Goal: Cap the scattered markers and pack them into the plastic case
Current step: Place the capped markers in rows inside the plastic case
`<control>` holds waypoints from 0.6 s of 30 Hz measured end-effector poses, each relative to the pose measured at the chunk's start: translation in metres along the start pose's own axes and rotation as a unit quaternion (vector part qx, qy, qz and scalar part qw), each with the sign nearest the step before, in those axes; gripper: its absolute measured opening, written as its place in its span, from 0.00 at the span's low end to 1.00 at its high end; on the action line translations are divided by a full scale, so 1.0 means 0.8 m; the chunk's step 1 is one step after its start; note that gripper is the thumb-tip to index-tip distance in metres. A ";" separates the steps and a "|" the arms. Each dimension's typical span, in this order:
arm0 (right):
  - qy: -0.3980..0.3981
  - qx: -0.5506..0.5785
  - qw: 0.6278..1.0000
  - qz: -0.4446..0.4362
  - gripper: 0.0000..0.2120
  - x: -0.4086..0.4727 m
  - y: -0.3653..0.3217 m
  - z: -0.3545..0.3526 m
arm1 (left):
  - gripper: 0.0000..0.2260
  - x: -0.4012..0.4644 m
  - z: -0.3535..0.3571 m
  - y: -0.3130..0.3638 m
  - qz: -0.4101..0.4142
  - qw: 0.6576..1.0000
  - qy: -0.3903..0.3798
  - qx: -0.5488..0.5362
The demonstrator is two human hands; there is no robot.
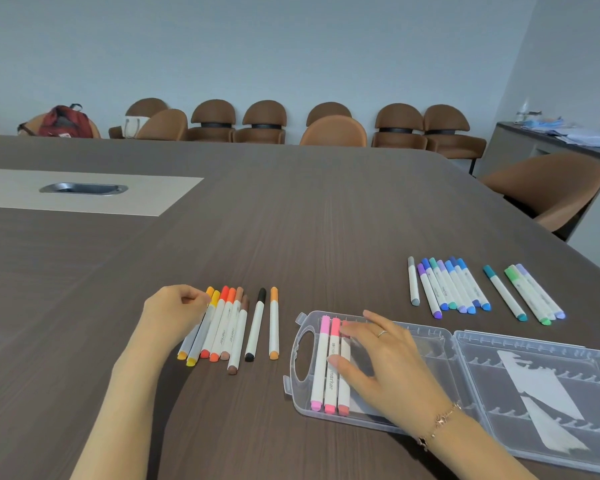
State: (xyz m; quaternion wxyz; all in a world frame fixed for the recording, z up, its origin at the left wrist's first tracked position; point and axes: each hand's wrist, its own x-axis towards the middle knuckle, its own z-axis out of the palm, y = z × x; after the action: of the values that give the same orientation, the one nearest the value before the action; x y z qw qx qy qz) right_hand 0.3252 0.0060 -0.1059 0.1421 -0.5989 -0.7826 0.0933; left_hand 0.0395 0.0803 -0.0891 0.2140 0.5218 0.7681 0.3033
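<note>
Head view: person is sitting at a dark wood table (pixel 291 209), working both hands. Right hand (pixel 392 368) is lying inside the left half of the open plastic case (pixel 465 341), fingers straight and spread — pressing flat on the third of three markers, not gripping anything. Those three — pink marker (pixel 318 365), rose marker (pixel 332 368), coral marker (pixel 343 393) — are sitting side by side, touching, capped, at the case's handle end. Right half of the case is lying open flat with a white paper insert (pixel 548 393) in it.

Left hand (pixel 175 311) is resting on the warm-colour row (pixel 219 327), fingers curled round the far end of the yellow marker (pixel 201 329) at the row's left edge. Black marker (pixel 256 325) and light orange marker (pixel 274 323) are lying just right of that row, slightly apart. Blue-purple group (pixel 447 287) and green group (pixel 523 294) are lying well apart, beyond the case. Brown chairs (pixel 264 123) are lining the far wall.
</note>
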 end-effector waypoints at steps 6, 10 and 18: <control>-0.027 -0.004 1.000 0.005 0.43 0.004 0.000 0.000 | 0.05 -0.004 -0.001 0.000 0.007 1.000 -0.012 0.011; -0.043 -0.017 0.999 0.011 0.45 0.005 -0.003 0.001 | 0.04 -0.008 0.003 0.006 0.013 0.999 -0.036 0.023; -0.102 0.058 0.993 0.016 0.48 0.008 -0.007 -0.004 | 0.02 -0.015 0.009 0.007 0.000 0.997 -0.011 0.072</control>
State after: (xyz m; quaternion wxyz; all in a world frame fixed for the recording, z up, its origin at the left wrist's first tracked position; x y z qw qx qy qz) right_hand 0.3198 0.0111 -0.1006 0.0946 -0.5895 -0.7766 0.2009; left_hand 0.0521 0.0726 -0.0903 0.1845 0.5389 0.7856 0.2416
